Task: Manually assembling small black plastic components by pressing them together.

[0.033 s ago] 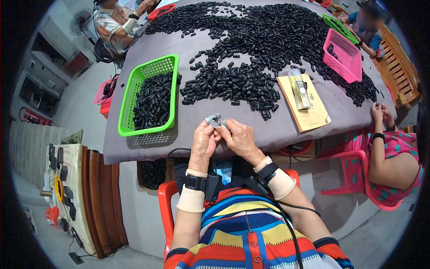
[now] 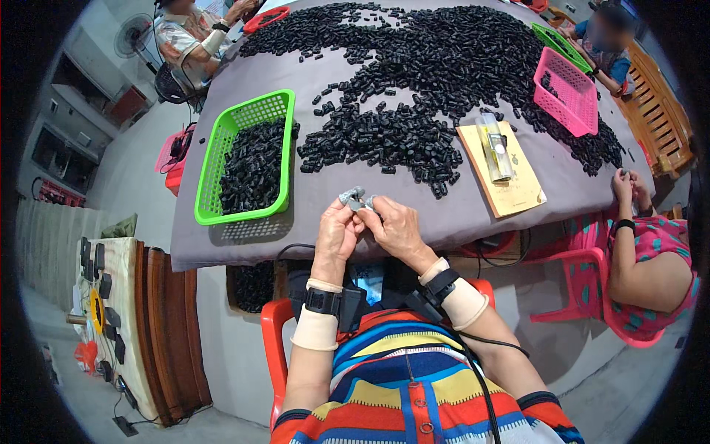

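Note:
My left hand [image 2: 338, 233] and my right hand [image 2: 397, 231] meet over the table's near edge, fingertips pinched together around a small dark piece [image 2: 355, 205]. Its kind is mostly hidden by the fingers. Grey coverings wrap some fingertips on both hands. Just beyond the hands lies a heap of small black cylindrical parts [image 2: 381, 144], which spreads back into a larger pile. Left of my left hand stands a bright green plastic basket [image 2: 209, 174], partly filled with the same black parts.
A yellowish pad [image 2: 521, 189] with a clear case [image 2: 494, 148] on it lies right of the heap. A pink basket [image 2: 573, 111] and another green basket [image 2: 560, 44] stand at the far right. Other people sit around the grey-covered table [image 2: 244, 248]. A cable [image 2: 488, 385] runs beside my right arm.

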`<state>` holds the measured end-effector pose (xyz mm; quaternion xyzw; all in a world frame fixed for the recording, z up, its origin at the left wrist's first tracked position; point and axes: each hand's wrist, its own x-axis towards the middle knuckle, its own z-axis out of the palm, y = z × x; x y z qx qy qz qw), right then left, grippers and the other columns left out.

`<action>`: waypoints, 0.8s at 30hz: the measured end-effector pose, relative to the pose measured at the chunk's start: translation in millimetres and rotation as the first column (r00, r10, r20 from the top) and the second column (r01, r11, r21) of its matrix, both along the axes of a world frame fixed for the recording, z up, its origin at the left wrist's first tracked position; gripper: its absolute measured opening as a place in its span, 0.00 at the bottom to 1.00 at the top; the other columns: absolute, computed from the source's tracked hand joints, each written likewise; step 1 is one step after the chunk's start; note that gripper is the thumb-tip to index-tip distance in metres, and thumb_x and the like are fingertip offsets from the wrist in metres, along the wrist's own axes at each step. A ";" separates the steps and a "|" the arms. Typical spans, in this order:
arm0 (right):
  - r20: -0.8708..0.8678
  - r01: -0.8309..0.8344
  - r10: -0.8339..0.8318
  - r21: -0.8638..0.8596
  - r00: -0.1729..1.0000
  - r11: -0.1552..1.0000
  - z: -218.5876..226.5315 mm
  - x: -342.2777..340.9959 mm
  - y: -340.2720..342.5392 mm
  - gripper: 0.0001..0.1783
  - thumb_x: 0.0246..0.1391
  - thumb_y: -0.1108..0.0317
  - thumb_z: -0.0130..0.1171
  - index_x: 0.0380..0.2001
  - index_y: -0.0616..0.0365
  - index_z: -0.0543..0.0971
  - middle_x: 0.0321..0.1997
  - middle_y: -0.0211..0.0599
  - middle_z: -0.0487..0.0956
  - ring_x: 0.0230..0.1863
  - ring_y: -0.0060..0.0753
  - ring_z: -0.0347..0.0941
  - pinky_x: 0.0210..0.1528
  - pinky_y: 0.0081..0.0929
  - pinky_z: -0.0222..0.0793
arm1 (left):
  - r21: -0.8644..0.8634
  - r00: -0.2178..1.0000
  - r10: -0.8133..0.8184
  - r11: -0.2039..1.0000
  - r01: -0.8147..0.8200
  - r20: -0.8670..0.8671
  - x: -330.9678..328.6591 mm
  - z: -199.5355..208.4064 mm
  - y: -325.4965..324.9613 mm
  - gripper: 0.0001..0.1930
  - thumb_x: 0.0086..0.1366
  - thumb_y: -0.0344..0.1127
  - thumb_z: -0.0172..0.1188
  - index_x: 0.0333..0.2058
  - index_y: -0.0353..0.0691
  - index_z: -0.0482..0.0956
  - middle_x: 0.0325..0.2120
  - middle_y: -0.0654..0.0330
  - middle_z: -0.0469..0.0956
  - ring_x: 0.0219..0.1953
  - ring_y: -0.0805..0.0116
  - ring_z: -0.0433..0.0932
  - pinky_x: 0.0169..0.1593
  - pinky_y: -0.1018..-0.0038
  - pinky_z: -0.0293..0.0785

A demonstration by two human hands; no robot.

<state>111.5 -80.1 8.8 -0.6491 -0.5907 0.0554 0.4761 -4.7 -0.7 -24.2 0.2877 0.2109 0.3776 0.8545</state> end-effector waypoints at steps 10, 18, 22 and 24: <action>0.000 0.033 -0.033 -0.020 0.999 0.999 -0.1 -1.1 3.1 0.12 0.51 0.59 0.56 0.22 0.56 0.72 0.22 0.39 0.73 0.23 0.47 0.72 0.22 0.38 0.64 | 0.027 0.998 0.031 0.999 -0.029 -0.058 2.5 2.2 -2.6 0.10 0.62 0.26 0.50 0.43 0.34 0.72 0.26 0.63 0.74 0.21 0.79 0.68 0.23 0.83 0.65; -0.014 -0.033 0.034 0.018 0.999 0.999 3.2 2.7 -1.9 0.13 0.51 0.61 0.56 0.20 0.57 0.70 0.20 0.39 0.72 0.22 0.47 0.71 0.22 0.38 0.63 | -0.040 0.997 0.027 0.999 -0.030 -0.065 1.1 12.1 -3.5 0.10 0.62 0.26 0.50 0.43 0.34 0.72 0.25 0.63 0.73 0.20 0.79 0.67 0.22 0.83 0.64; -0.016 -0.036 0.036 0.003 0.999 0.999 2.6 1.8 -1.3 0.13 0.51 0.61 0.56 0.21 0.58 0.70 0.21 0.40 0.72 0.23 0.47 0.71 0.22 0.38 0.63 | -0.042 0.999 0.008 0.999 -0.010 -0.036 -1.3 8.1 -1.4 0.10 0.62 0.26 0.49 0.43 0.33 0.72 0.25 0.62 0.73 0.20 0.78 0.67 0.22 0.83 0.65; -0.017 -0.030 0.030 0.012 0.999 0.999 2.1 1.6 -1.0 0.13 0.51 0.61 0.56 0.21 0.57 0.71 0.21 0.40 0.72 0.23 0.47 0.71 0.22 0.38 0.64 | -0.044 1.000 -0.002 0.999 0.002 -0.013 -1.6 6.8 -0.7 0.10 0.62 0.26 0.49 0.43 0.33 0.72 0.25 0.62 0.73 0.20 0.78 0.67 0.22 0.82 0.65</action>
